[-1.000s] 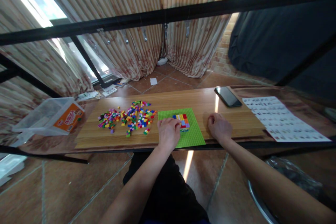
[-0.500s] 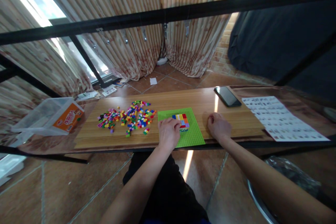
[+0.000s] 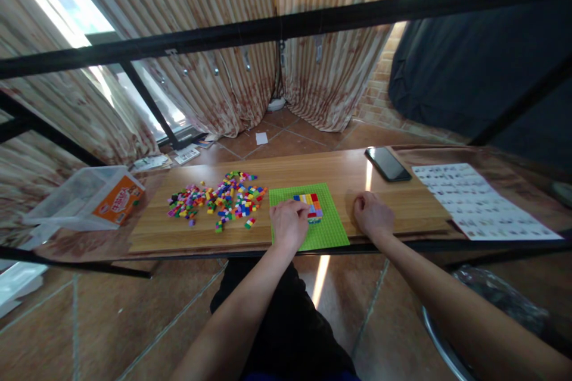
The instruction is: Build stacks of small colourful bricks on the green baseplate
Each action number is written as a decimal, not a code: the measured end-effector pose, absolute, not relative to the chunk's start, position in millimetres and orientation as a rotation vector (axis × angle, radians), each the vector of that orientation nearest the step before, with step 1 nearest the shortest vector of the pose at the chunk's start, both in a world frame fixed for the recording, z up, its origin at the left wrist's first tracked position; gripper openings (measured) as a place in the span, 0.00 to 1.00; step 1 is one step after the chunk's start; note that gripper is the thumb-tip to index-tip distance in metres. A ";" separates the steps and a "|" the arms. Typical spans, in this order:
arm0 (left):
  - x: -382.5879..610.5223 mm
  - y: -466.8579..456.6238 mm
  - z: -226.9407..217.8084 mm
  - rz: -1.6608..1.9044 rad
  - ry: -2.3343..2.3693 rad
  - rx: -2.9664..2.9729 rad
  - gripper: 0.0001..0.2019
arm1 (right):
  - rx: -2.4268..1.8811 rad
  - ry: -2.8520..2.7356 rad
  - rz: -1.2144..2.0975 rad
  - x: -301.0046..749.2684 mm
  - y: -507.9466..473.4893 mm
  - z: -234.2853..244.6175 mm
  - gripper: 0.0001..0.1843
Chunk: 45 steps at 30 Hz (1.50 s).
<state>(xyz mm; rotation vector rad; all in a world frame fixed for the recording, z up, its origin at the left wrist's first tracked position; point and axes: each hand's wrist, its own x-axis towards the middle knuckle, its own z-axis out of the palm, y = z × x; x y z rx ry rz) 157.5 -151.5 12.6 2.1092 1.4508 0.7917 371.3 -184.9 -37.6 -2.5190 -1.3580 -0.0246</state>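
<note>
Head view looks down on a long wooden table (image 3: 402, 202). On it lies a green baseplate (image 3: 328, 232), bearing a small block of coloured bricks (image 3: 311, 205) near its middle. The left hand (image 3: 288, 223) rests on the baseplate, fingers curled against the block's left side; whether they pinch anything cannot be told. The right hand (image 3: 372, 214) lies loosely fisted on the table just right of the baseplate. Loose bricks (image 3: 218, 199) are scattered to the left.

Matt wood-grain board (image 3: 393, 199), studded plastic baseplate (image 3: 328, 232), glossy phone (image 3: 387, 164), paper sheet (image 3: 482, 202).
</note>
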 end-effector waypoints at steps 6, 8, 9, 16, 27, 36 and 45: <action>158.2 -154.5 4.5 0.873 1.463 2.106 0.07 | -2.505 -1.363 -0.040 372.1 -185.0 -38.8 0.16; 156.9 -156.0 1.9 0.888 1.467 2.141 0.08 | -2.511 -1.358 -0.034 372.1 -185.0 -38.5 0.16; 155.8 -157.3 0.9 0.892 1.465 2.171 0.08 | -2.513 -1.358 -0.032 371.9 -185.1 -38.3 0.16; 145.9 -167.8 -3.6 0.898 1.340 2.413 0.11 | -2.516 -1.353 -0.038 370.8 -185.5 -36.7 0.15; 148.3 -152.0 0.9 0.883 1.274 2.279 0.07 | -2.509 -1.360 -0.037 370.4 -186.2 -35.6 0.16; 152.3 -152.7 1.8 0.849 1.330 2.319 0.08 | -2.517 -1.354 -0.033 371.7 -185.5 -37.9 0.15; 149.5 -151.8 1.8 0.834 1.258 2.359 0.09 | -2.510 -1.357 -0.037 372.2 -185.5 -38.3 0.16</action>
